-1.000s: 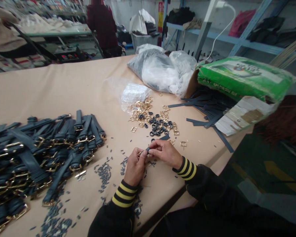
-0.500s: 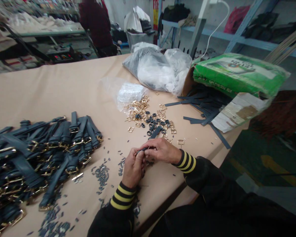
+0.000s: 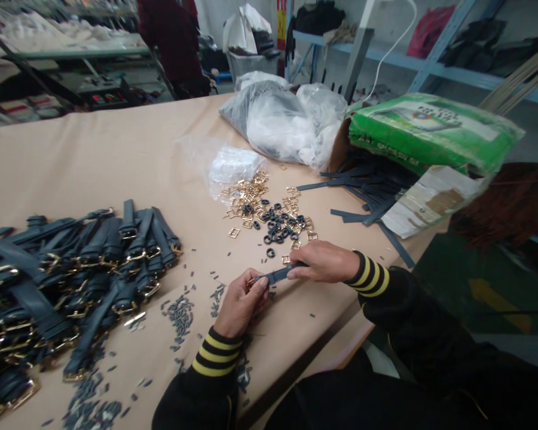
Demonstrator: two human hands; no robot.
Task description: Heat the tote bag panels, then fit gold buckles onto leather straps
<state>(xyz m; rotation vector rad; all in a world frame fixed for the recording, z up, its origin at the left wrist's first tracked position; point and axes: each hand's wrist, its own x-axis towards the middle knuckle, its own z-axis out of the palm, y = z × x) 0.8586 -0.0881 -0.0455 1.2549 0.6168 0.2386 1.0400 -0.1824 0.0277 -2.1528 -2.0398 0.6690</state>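
Note:
A dark blue strap is stretched between my two hands above the table. My left hand pinches its left end, where a bit of gold metal shows at the fingers. The right end is gripped by my right hand, palm down. Just beyond the hands lie small dark loops and a scatter of gold buckles. Small dark offcuts are spread left of my left hand. Further left is a large heap of dark straps with gold buckles.
A clear bag of white pieces lies behind the buckles, with larger plastic bags beyond. At the right, a green box stands over loose dark strips. A person in dark red is past the far table edge.
My right hand has moved right, away from my left hand, and the strap now shows between them. The view has shifted slightly.

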